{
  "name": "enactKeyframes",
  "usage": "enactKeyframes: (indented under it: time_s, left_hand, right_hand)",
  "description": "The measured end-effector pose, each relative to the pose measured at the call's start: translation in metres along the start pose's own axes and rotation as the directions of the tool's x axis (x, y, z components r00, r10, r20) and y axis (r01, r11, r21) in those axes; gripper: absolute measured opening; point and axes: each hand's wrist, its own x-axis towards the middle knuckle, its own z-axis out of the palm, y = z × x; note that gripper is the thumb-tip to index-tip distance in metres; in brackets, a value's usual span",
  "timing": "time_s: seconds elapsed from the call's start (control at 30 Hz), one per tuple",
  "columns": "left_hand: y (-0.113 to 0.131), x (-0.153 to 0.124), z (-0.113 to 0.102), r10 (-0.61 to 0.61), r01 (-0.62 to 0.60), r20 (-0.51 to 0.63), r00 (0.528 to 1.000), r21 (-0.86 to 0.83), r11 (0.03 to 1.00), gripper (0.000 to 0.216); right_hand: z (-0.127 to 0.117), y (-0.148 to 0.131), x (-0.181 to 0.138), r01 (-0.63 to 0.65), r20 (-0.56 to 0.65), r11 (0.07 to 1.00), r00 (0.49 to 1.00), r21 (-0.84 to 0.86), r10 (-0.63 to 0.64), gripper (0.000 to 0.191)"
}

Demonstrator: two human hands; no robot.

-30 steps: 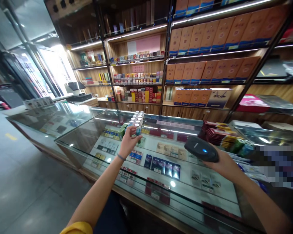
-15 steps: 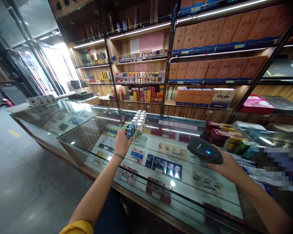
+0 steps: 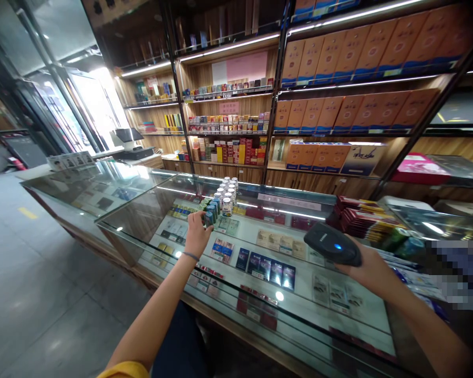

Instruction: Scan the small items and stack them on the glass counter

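On the glass counter [image 3: 142, 210] stand rows of small round containers: white-topped ones [image 3: 227, 202] and, to their left, blue and green ones [image 3: 212, 209]. My left hand [image 3: 197, 236] is at the near end of the blue and green row, thumb and fingers closed around a small dark-greenish container [image 3: 206, 222] that they partly hide. My right hand [image 3: 364, 265] grips a black barcode scanner [image 3: 333, 244] above the right part of the counter. A blue light glows on top of the scanner. Flat packs [image 3: 266, 266] lie beneath the glass.
Stacked red and yellow packets [image 3: 355, 220] sit to the right, beyond the scanner. Behind the counter, shelves hold tall orange boxes [image 3: 327, 58] and several rows of small packs [image 3: 228, 124]. A cash register screen [image 3: 125, 135] stands at the far left. The counter's front glass edge [image 3: 236, 282] runs before me.
My left hand has drawn back slightly toward me from the row, and the small container now shows between thumb and fingers. The right hand and scanner stay about the same, while the view shifts slightly.
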Motion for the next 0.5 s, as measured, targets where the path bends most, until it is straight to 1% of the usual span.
enactKeyframes:
  time_s: [0.13,0.3,0.5]
  left_hand:
    - [-0.002,0.007,0.008,0.024,-0.023,-0.025,0.999,0.026,0.999,0.046]
    - [-0.005,0.013,0.016,0.026,-0.025,-0.009,1.000,0.013,1.000,0.046]
    - [-0.006,0.013,0.016,0.040,-0.040,-0.020,0.999,0.014,0.999,0.048]
  right_hand:
    - [0.001,-0.003,0.000,-0.002,-0.025,1.000,1.000,0.010,0.002,0.060]
    - [0.001,-0.005,0.000,-0.021,-0.022,1.000,1.000,0.018,0.022,0.063]
    - [-0.001,-0.007,-0.001,-0.012,0.001,0.999,1.000,0.031,0.012,0.062]
